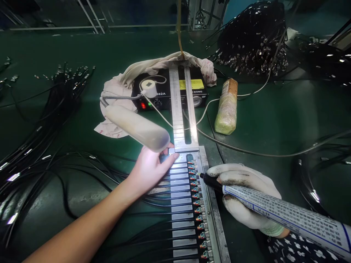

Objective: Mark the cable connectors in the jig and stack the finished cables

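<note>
Under the thumb of your bare left hand (149, 170) lies the upper end of a metal fixture (204, 160). The thumb stands apart from the fingers; a white lamp head (137, 126) hides part of them, so you cannot tell whether they grip the fixture's edge. Below these fingers, black cables (183, 212) run side by side across the fixture, ending in a column of small metal connectors (196, 190) with coloured wires. Your gloved right hand (249, 177) has its fingers closed around a printed white tube (274, 206). Just left of those fingers, its black nozzle (214, 182) points at the upper connectors; whether the tip touches cannot be told. Ahead of your left fingers, a slotted metal bracket (177, 109) stands before a black control box (166, 102), with a pale cloth (116, 91) draped behind and beside it. Ahead of your right fingers, a plastic-wrapped block (226, 111) lies on the green tabletop (260, 137). Well left of your left fingers spreads a loose cable bundle (55, 106).
</note>
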The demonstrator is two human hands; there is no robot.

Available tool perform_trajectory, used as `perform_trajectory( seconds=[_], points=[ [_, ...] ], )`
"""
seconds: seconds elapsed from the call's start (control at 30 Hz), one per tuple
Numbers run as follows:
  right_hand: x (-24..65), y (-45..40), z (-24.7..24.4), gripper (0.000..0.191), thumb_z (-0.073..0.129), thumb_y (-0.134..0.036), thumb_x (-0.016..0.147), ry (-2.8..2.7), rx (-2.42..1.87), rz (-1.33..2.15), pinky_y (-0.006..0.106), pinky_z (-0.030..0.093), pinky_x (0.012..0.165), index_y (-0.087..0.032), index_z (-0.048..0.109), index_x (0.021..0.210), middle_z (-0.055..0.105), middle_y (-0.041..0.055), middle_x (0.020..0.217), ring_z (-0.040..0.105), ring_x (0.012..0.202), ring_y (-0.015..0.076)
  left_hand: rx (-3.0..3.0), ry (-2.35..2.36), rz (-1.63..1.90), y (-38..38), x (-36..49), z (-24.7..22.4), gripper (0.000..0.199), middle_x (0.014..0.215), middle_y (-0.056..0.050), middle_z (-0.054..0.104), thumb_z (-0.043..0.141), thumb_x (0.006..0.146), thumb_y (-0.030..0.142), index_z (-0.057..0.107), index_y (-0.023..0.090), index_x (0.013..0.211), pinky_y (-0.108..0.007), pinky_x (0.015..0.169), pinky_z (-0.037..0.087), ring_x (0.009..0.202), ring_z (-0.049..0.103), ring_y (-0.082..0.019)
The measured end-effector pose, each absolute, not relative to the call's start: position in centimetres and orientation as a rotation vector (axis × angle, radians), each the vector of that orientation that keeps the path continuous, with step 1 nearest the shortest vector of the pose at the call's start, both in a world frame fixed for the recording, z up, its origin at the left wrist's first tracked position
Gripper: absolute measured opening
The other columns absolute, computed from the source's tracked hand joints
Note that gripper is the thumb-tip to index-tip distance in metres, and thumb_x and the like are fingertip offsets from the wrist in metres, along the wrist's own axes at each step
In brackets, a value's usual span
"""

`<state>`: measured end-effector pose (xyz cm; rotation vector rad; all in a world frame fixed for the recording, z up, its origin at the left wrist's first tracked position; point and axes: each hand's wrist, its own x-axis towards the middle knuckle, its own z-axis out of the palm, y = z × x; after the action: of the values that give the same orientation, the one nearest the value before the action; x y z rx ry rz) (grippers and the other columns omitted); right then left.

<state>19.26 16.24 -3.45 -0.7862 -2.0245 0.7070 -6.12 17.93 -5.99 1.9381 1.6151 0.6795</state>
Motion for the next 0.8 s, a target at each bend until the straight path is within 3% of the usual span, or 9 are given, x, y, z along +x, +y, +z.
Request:
perform_trajectory(
  seconds=[0.23, 0.47, 0.8],
  points=[
    [19.0, 16.3, -3.5, 0.019, 0.064, -0.016, 0.076, -2.003, -0.794, 0.701, 0.035, 0.062, 0.073, -0.021, 0.064, 0.094, 0.074, 0.0082, 0.098, 0.072, 0.086, 0.0245, 1.931, 1.626, 0.674, 17.9, -6.2, -6.0, 0.020, 0.083, -0.002, 0.055, 0.056, 0.088, 0.039, 0.061, 0.020, 0.093, -0.035, 0.076, 0.042, 0.081, 0.052, -0.021],
    [19.9, 15.3, -3.3, 0.029, 0.065, -0.015, 0.076, -1.999, -0.785, 0.715, 0.038, 0.061, 0.078, -0.020, 0.062, 0.104, 0.071, 0.0097, 0.108, 0.070, 0.095, 0.0266, 1.943, 1.612, 0.686, 18.0, -6.1, -6.1, 0.019, 0.081, -0.002, 0.054, 0.057, 0.088, 0.037, 0.061, 0.020, 0.092, -0.035, 0.076, 0.042, 0.080, 0.052, -0.021],
    [19.4, 15.1, -3.7, 0.022, 0.063, -0.014, 0.075, -2.003, -0.800, 0.755, 0.035, 0.061, 0.074, -0.019, 0.063, 0.097, 0.072, 0.0090, 0.100, 0.072, 0.088, 0.0246, 1.955, 1.597, 0.686, 18.0, -6.2, -6.0, 0.017, 0.082, -0.001, 0.055, 0.058, 0.089, 0.036, 0.061, 0.019, 0.091, -0.033, 0.074, 0.041, 0.080, 0.052, -0.020]
  ],
)
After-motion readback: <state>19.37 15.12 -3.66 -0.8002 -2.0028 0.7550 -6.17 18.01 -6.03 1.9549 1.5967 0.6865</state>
